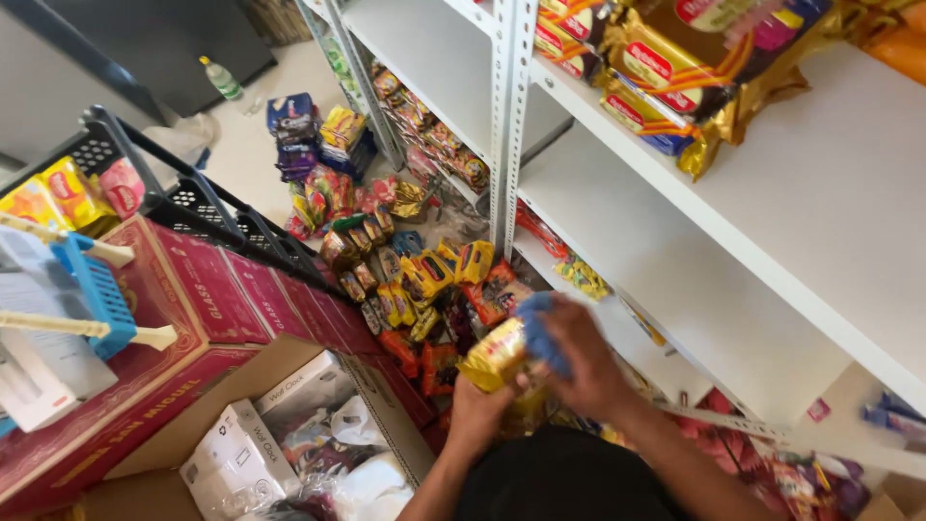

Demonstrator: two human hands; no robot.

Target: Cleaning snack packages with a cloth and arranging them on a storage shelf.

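Gripping a gold snack packet from below, left hand closed; right hand presses a blue cloth atop; light, crinkly, probably slippery; edges grip best.

A gold snack packet is sitting in the left hand, with the right hand closing over it. Left of that packet, red cartons and white boxes are lying. Above it, yellow and red packets are spreading over the floor; gold bags are resting up on the shelf.
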